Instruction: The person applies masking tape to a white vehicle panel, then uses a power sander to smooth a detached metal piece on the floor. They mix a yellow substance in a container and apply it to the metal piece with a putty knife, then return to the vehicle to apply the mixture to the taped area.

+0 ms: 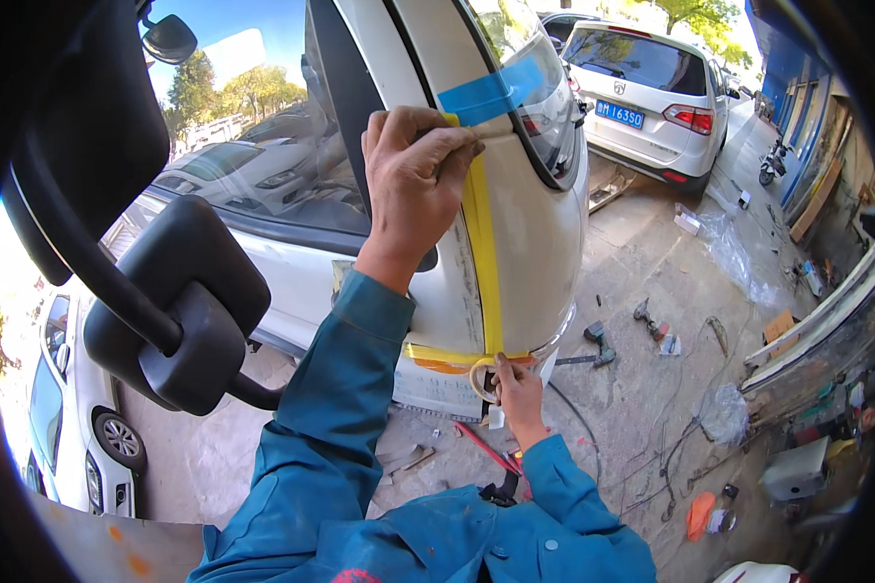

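One long strip of yellow tape (483,243), bright and nearly straight, runs down the corner of a white vehicle (537,223), beneath blue tape (486,94). The left hand (413,160) has its fingertips bunched at the strip's upper end — whether they pinch it, I cannot tell — while the right hand (522,400) grips the yellow roll (474,377) at its foot.

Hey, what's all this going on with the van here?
A person is handling yellow tape on a white vehicle. The left hand is at the strip's upper part, near some blue tape. The right hand holds the tape roll at the lower end, where another yellow strip runs crosswise.
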`<state>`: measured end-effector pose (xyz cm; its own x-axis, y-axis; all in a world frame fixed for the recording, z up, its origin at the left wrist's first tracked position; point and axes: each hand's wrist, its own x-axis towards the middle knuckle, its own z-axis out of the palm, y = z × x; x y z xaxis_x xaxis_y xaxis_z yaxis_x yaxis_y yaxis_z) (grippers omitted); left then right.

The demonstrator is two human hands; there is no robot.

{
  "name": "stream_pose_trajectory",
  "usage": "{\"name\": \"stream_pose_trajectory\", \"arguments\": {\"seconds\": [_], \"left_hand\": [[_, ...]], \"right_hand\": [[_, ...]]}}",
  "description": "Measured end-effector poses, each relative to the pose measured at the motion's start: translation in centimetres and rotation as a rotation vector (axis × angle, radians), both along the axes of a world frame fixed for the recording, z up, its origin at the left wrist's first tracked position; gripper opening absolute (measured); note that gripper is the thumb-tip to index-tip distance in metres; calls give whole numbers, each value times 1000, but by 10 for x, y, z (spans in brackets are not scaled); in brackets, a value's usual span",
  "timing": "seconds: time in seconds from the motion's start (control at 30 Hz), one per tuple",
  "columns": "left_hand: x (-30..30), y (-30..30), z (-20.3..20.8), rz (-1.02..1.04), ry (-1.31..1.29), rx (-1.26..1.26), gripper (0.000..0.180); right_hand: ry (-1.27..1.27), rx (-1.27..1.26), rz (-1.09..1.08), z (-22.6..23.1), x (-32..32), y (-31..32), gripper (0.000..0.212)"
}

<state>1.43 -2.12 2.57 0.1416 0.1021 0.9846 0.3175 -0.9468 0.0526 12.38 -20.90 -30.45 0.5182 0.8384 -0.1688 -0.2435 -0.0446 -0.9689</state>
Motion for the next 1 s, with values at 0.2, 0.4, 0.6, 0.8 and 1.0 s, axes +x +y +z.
{"name": "stream_pose_trajectory", "arguments": {"seconds": [0.2, 0.4, 0.6, 0.8, 1.0], "left_hand": [[5, -3, -4, -32, -16, -116, 56], [5, 9, -25, 143, 50, 105, 50], [3, -3, -86, 331, 352, 54, 62], [-14, -24, -176, 322, 634, 3, 96], [-16, -37, -236, 328, 689, -3, 111]], "right_hand": [[-96, -34, -15, -2, 10, 18, 51], [-145, -78, -3, -4, 14, 25, 62], [-65, -88, 4, -4, 9, 28, 50], [-46, -50, -13, -4, 9, 34, 62], [-44, -55, 14, -11, 12, 36, 61]]}}
